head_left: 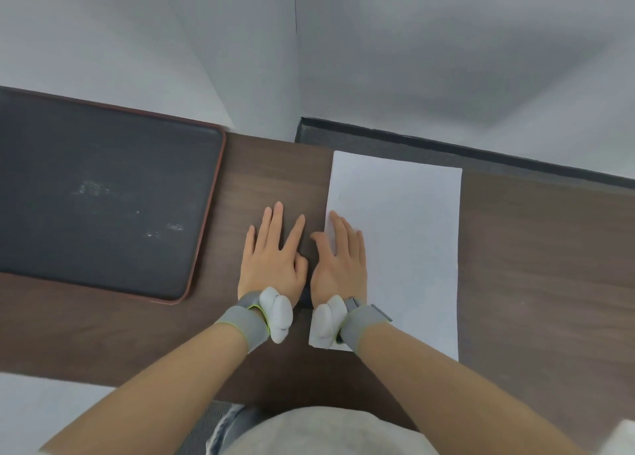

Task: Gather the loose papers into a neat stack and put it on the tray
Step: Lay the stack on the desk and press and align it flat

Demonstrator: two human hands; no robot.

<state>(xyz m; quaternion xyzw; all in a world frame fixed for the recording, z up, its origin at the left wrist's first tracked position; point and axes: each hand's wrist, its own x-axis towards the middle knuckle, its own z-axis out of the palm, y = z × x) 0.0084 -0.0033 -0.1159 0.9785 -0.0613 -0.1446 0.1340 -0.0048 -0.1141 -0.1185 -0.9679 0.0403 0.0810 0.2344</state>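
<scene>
I'm resting my spread right hand (340, 258) flat on the paper stack (405, 241); spread left hand (273, 251) beside it should square its near-tray (206, 214) edge.

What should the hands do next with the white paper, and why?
Probably slide the paper left toward the tray and lift its edge. The right hand already lies flat on its left side, the left hand rests open on the bare table, and the tray holds nothing.
</scene>
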